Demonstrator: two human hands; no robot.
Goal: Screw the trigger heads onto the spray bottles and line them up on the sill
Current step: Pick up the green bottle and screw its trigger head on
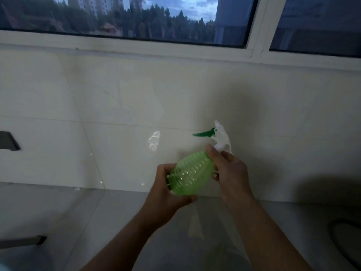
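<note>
A translucent green spray bottle [190, 174] with a ribbed body is held tilted in front of the tiled wall, its neck pointing up and right. My left hand [164, 192] cups the bottle's base. My right hand [227, 169] wraps the neck, right where the white trigger head [221, 138] sits on the bottle. The head's dark green lever [203, 133] points left. The collar between head and bottle is hidden by my right fingers. The white window sill [136, 49] runs across the top of the view, with nothing standing on the part I see.
A glossy white tiled wall [117, 114] fills the middle, below a dark window [125, 16]. A grey floor or ledge [78, 222] lies beneath. A dark fitting [8, 140] is on the wall at far left, a dark round object [347, 241] at bottom right.
</note>
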